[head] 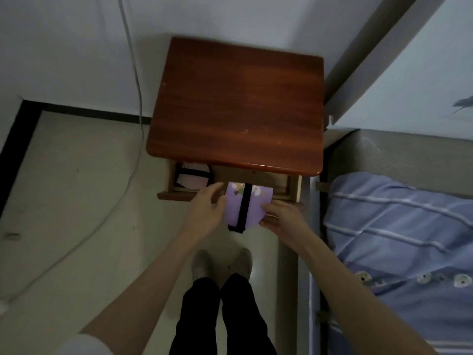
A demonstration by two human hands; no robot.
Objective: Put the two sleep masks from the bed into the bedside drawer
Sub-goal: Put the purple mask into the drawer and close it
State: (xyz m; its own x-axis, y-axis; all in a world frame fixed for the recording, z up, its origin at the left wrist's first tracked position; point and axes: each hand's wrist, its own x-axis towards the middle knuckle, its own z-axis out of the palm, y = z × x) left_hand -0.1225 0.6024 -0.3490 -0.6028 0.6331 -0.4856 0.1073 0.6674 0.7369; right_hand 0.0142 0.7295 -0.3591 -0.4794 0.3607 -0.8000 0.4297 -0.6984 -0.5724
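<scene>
Your forearms fill the near view; your left hand [204, 208] and right hand [281, 219] pinch the purple sleep mask [243, 206] by its opposite edges, fingers closed on the fabric. It hangs over the front lip of the open drawer [294, 190], partly above the cavity. Judged light, soft and floppy, with a black elastic strap [244, 208] liable to snag; hold the padded edges, not the strap. The pink sleep mask [193, 176] already lies in the drawer's left end. The nightstand [235, 103] top is bare.
</scene>
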